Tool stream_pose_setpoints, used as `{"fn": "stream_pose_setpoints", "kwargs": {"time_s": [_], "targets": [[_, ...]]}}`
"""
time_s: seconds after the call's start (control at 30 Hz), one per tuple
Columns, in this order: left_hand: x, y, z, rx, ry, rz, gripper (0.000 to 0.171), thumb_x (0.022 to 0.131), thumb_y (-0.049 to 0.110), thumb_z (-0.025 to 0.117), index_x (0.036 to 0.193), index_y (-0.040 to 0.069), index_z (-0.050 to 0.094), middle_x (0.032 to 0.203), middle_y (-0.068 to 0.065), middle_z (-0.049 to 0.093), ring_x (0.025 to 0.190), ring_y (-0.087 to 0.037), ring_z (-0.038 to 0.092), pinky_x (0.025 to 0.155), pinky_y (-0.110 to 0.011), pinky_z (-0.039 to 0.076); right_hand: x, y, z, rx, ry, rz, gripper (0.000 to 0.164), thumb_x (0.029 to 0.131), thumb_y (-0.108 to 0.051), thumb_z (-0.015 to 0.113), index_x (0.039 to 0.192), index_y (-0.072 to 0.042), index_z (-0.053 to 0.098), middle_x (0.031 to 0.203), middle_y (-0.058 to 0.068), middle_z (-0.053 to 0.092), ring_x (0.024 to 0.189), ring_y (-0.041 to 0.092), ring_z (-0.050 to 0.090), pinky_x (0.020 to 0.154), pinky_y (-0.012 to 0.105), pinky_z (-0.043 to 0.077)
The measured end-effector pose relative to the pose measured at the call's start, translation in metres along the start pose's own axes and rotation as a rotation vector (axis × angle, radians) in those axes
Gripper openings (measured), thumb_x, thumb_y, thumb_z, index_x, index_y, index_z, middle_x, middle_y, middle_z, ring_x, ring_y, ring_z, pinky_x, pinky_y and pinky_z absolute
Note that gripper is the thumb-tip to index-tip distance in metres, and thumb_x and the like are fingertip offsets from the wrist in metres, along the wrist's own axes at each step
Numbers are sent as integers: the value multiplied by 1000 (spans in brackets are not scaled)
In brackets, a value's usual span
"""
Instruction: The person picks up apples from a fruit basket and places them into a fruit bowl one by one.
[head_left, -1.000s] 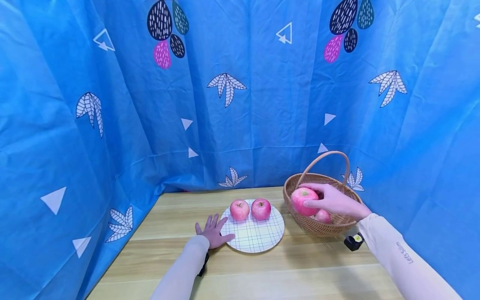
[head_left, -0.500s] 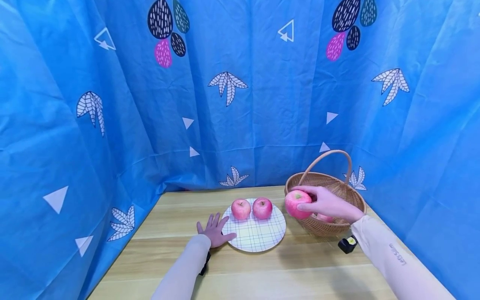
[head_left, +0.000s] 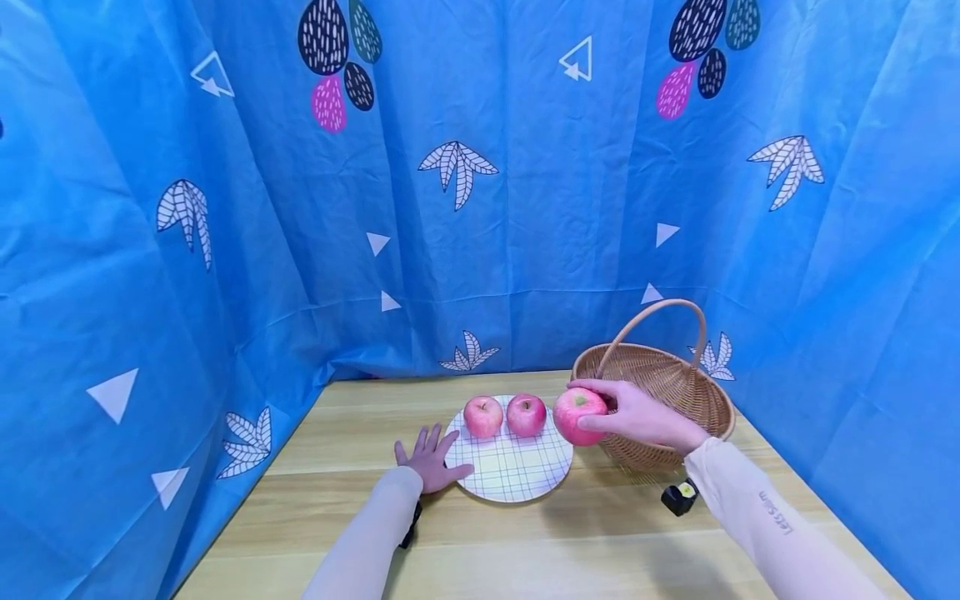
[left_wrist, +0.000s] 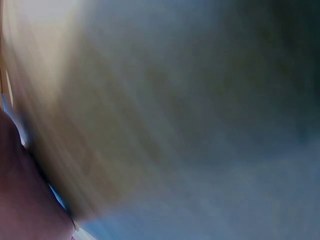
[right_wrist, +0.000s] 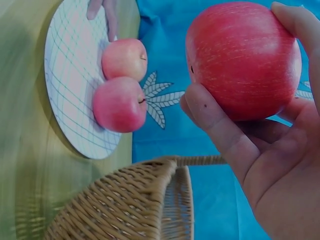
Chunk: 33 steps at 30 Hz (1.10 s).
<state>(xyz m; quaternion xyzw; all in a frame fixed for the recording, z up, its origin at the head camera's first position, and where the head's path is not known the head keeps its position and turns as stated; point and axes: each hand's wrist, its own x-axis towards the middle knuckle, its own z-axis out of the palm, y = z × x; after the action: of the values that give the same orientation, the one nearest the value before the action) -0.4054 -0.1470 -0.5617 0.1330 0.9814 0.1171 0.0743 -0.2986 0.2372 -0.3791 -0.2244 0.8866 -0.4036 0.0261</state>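
Note:
In the head view, my right hand [head_left: 647, 414] grips a red apple [head_left: 580, 417] by its sides, above the gap between the plate and the basket. The same apple [right_wrist: 243, 61] fills the upper right of the right wrist view, thumb and fingers curled round it. Two more apples, a paler one [head_left: 483, 417] and a redder one [head_left: 527, 415], sit side by side on the far part of a white checked plate [head_left: 510, 475]. Against the plate's left rim, my left hand [head_left: 431, 463] rests with spread fingers. Only blurred wood and some skin show in the left wrist view.
A wicker basket [head_left: 671, 387] with a tall handle stands right of the plate; the right arm hides part of its inside. Blue patterned cloth [head_left: 465, 250] hangs behind and on both sides of the wooden table [head_left: 480, 558].
My right hand has carried the apple left, out of the basket and past its rim to near the plate's right edge. The left hand stays at the plate's rim.

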Motion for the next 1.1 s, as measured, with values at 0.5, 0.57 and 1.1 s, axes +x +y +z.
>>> {"fn": "stream_pose_setpoints", "kwargs": {"time_s": [0.5, 0.57, 1.1], "targets": [[3, 0, 1, 5, 20, 1, 102, 75, 95, 37, 159, 38, 26, 171, -5, 12, 157, -34, 3, 111, -79, -5, 11, 9, 22, -32, 5, -17, 69, 89, -44, 76, 147, -18, 51, 125, 3, 66, 111, 17, 62, 91, 32, 54], [3, 0, 1, 3, 21, 2, 102, 75, 95, 37, 159, 38, 27, 171, -4, 12, 157, -34, 3, 111, -79, -5, 13, 11, 25, -13, 4, -9, 68, 88, -45, 76, 147, -20, 51, 126, 2, 66, 111, 18, 62, 91, 33, 54], [2, 1, 0, -7, 12, -1, 102, 76, 95, 37, 159, 38, 25, 171, -5, 11, 157, -34, 2, 111, -78, -8, 26, 15, 46, 48, -6, -24, 73, 88, -42, 77, 149, -14, 50, 133, 6, 64, 118, 20, 63, 99, 37, 53]]}}
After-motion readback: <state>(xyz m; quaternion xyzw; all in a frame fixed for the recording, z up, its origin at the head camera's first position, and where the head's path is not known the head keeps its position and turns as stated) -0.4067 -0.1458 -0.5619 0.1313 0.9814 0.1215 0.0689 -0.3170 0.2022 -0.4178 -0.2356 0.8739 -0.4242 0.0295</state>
